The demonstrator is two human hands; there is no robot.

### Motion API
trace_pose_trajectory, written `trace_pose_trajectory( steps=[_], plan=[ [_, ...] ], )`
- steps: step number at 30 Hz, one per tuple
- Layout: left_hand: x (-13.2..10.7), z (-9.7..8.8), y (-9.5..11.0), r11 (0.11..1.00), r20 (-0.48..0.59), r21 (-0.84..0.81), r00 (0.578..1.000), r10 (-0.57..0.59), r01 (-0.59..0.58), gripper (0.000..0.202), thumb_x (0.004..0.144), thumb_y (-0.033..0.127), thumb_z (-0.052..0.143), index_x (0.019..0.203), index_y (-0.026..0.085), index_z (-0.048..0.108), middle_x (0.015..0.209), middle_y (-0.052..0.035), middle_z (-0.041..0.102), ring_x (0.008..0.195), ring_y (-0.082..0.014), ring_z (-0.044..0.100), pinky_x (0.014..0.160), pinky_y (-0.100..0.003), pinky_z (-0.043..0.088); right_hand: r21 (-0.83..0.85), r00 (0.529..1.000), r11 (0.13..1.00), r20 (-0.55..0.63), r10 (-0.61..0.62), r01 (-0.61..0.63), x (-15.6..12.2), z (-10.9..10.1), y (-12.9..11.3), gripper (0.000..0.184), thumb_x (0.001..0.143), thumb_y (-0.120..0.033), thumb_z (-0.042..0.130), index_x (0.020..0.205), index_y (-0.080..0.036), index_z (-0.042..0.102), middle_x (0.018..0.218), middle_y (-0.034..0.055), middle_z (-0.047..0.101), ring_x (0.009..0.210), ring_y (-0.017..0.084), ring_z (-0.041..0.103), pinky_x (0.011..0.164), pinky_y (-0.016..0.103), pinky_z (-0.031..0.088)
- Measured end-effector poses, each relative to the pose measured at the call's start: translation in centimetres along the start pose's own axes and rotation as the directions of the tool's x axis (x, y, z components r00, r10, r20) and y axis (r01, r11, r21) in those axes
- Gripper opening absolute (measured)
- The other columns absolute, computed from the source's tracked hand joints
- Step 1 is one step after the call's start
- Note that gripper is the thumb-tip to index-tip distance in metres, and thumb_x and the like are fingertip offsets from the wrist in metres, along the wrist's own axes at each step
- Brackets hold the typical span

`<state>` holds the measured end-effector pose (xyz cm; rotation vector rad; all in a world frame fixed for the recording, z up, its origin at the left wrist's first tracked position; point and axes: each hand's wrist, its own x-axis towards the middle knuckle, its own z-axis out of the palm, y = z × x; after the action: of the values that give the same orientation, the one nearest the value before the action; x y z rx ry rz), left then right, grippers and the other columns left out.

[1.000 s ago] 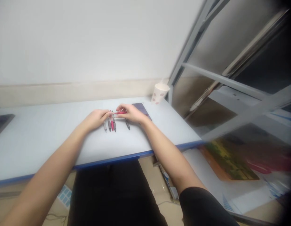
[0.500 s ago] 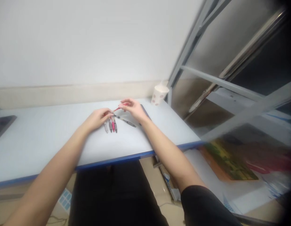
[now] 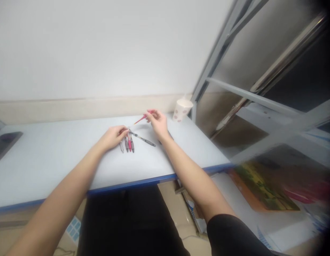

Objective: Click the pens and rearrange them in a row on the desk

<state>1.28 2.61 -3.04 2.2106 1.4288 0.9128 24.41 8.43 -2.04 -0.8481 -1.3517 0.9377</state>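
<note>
A white wall (image 3: 101, 53) rises behind a long white desk (image 3: 47, 177) with a blue edge, and a grey metal frame (image 3: 221, 60) slants past on your right. A dotted paper cup (image 3: 182, 110) stands at the desk's far side on the right, and a dark flat device (image 3: 5, 146) lies at the far left. A dark slab (image 3: 166, 136) shows only slightly beyond your right wrist.

Your right hand (image 3: 157, 123) is narrow, its thumb and fingers pinching the end of a red pen (image 3: 140, 120). That pen's long axis runs left and slightly down, its tip pointing toward your left hand but well apart from it. Your left hand (image 3: 113, 138) lies low, its fingertips (image 3: 124, 131) over the top ends of four pens (image 3: 129, 145) set close together, their long axes pointing toward you. You cannot tell whether it grips them. A dark pen (image 3: 143, 139) lies alone, running right and toward you from just beside those fingertips, so your left hand is nearer its end.
</note>
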Motion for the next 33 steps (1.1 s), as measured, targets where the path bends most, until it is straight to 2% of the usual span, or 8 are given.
trace_pose_trajectory(
  steps=[6,16,25,33],
  plan=[
    [0.0,0.2,0.1,1.000,0.014,0.025,1.000,-0.009,0.009,0.036,0.100,0.049,0.052,0.093,0.021,0.074,0.075,-0.0046,0.071,0.065,-0.0222,0.059,0.067,-0.034,0.043,0.066,0.999,0.997,0.006,-0.044,0.043,0.2,-0.3,0.0,0.033,0.084,-0.045,0.074,0.101,-0.019,0.065,0.086,0.0040,0.074,0.080,0.016,0.067,0.076,0.030,0.054],
    [0.0,0.1,0.4,0.999,0.038,0.044,0.999,-0.033,0.032,0.040,0.101,0.050,0.050,0.096,0.018,0.075,0.076,-0.0048,0.071,0.067,-0.0217,0.060,0.069,-0.034,0.043,0.138,1.000,0.990,0.024,-0.008,0.004,0.3,-0.2,0.8,0.034,0.080,-0.046,0.080,0.097,-0.020,0.067,0.084,0.0037,0.076,0.073,0.015,0.063,0.076,0.032,0.054],
    [0.0,0.0,1.0,0.998,0.065,0.064,0.997,-0.033,0.029,0.036,0.100,0.045,0.049,0.096,0.019,0.073,0.079,-0.0060,0.073,0.069,-0.0223,0.062,0.071,-0.035,0.045,0.109,0.997,0.994,0.080,0.022,-0.031,0.2,-0.2,0.9,0.036,0.077,-0.048,0.080,0.096,-0.020,0.067,0.083,0.0022,0.074,0.071,0.014,0.062,0.076,0.031,0.053],
    [-0.1,-0.1,1.1,0.998,0.071,0.059,0.997,-0.042,0.038,0.033,0.102,0.042,0.050,0.096,0.019,0.073,0.081,-0.0062,0.074,0.070,-0.0216,0.063,0.072,-0.034,0.046,0.099,0.999,0.995,0.033,0.008,-0.011,0.2,-0.3,0.5,0.035,0.079,-0.048,0.079,0.096,-0.021,0.067,0.086,0.0032,0.075,0.074,0.014,0.062,0.077,0.032,0.054]
  ],
)
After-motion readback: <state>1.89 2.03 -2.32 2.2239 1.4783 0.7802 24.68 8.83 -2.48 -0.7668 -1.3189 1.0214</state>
